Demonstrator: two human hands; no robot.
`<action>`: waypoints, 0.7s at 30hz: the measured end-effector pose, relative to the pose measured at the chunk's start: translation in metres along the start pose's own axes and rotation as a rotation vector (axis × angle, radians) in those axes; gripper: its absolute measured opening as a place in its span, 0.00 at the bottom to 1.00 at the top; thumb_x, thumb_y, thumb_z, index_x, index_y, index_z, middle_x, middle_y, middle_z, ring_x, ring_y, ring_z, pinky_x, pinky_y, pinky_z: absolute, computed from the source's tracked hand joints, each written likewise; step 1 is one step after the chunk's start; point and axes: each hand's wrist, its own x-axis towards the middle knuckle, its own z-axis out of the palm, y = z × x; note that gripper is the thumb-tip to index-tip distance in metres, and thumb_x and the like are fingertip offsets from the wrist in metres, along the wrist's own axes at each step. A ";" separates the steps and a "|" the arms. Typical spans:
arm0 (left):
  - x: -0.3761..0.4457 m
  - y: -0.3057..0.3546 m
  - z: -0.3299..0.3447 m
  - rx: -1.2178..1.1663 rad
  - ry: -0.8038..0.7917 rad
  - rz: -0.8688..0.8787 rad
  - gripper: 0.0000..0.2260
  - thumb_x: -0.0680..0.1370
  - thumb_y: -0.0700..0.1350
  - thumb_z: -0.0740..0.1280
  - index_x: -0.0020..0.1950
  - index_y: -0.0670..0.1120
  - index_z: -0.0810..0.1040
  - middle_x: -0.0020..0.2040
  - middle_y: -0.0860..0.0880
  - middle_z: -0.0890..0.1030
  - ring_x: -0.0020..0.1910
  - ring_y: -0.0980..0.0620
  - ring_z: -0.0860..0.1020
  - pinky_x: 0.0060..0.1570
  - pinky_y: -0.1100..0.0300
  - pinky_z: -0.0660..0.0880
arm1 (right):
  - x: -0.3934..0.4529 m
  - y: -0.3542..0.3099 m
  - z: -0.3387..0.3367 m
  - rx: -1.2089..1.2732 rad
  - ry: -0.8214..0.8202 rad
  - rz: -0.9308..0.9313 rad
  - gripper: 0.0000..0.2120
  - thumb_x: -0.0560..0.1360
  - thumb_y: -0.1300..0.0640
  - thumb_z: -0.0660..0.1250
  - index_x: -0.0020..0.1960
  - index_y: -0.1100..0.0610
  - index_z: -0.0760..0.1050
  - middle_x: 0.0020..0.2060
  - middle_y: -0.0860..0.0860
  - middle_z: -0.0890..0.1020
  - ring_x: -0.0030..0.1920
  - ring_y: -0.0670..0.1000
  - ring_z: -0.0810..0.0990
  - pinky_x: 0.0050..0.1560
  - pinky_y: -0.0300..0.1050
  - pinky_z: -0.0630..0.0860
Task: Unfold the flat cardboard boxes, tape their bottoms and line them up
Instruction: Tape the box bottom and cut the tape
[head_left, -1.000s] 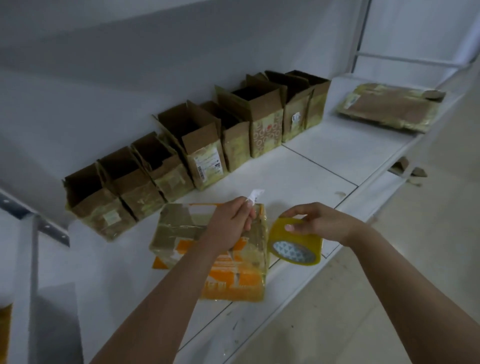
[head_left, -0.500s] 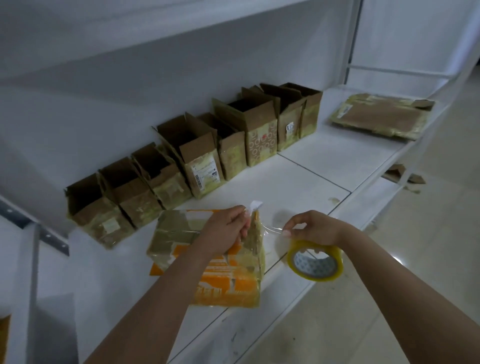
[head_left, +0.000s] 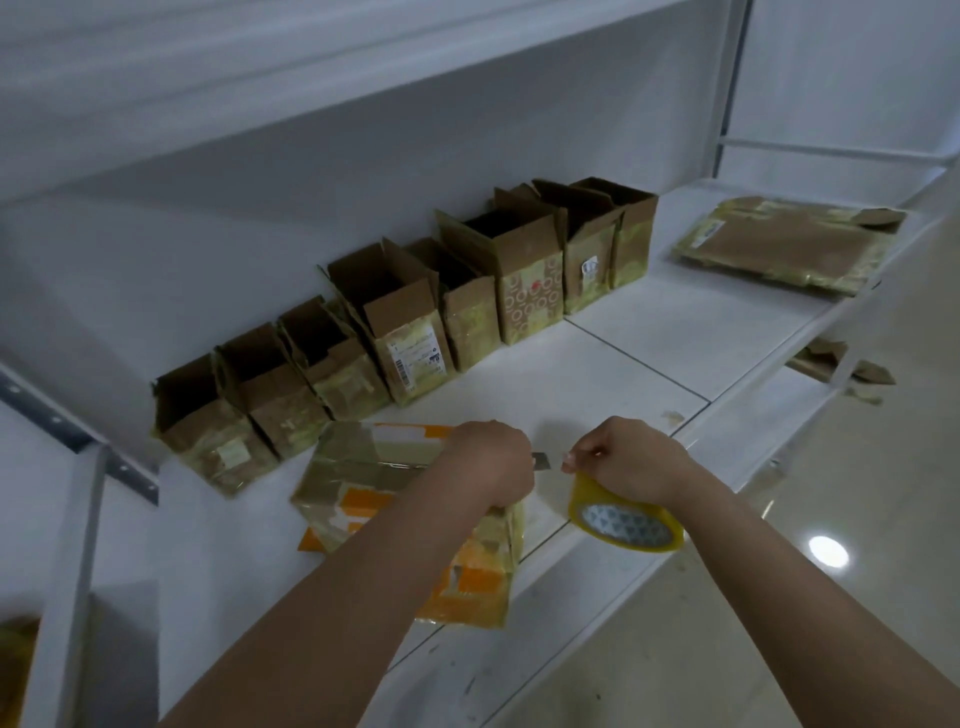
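We have the orange-and-brown box (head_left: 415, 525) lying on its side at lower centre of the frame, on the white shelf (head_left: 675, 338), its taped bottom turned toward us. Our left hand (head_left: 491, 465) is curled into a fist over the box's right edge, and a small grey blade tip (head_left: 541, 461) pokes out of it to the right. Our right hand (head_left: 631, 462) sits just beside it, right of centre, fingers curled round the top of the yellow tape roll (head_left: 626, 522), which hangs at the shelf's front edge; we cannot make out the strip of tape between the 2 hands. Behind the box, a row of 8 opened cardboard boxes (head_left: 410, 322) runs from centre left up toward upper right against the white back wall, flaps up, each touching its neighbour. At upper right lies a stack of flat boxes (head_left: 784, 244). Cardboard scraps (head_left: 831, 364) show on the floor at the right edge.
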 end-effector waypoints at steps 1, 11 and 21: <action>0.001 0.005 0.002 0.055 0.013 -0.027 0.13 0.83 0.45 0.55 0.60 0.43 0.75 0.56 0.44 0.78 0.49 0.46 0.76 0.43 0.57 0.67 | 0.000 -0.001 0.001 -0.012 0.007 -0.002 0.09 0.78 0.47 0.64 0.44 0.41 0.83 0.47 0.43 0.83 0.51 0.49 0.80 0.53 0.46 0.77; -0.003 0.000 0.013 -0.021 0.192 -0.047 0.12 0.83 0.48 0.55 0.57 0.47 0.77 0.48 0.49 0.78 0.41 0.50 0.72 0.35 0.59 0.65 | 0.000 0.015 0.005 0.285 -0.037 0.030 0.11 0.77 0.48 0.66 0.41 0.45 0.85 0.45 0.44 0.85 0.47 0.49 0.82 0.54 0.51 0.79; 0.003 -0.015 0.042 -0.535 0.415 -0.234 0.17 0.80 0.60 0.59 0.38 0.49 0.69 0.35 0.52 0.73 0.37 0.49 0.74 0.32 0.57 0.64 | 0.005 0.020 0.017 0.398 -0.083 0.074 0.12 0.78 0.49 0.66 0.41 0.49 0.86 0.32 0.42 0.78 0.38 0.50 0.78 0.50 0.53 0.79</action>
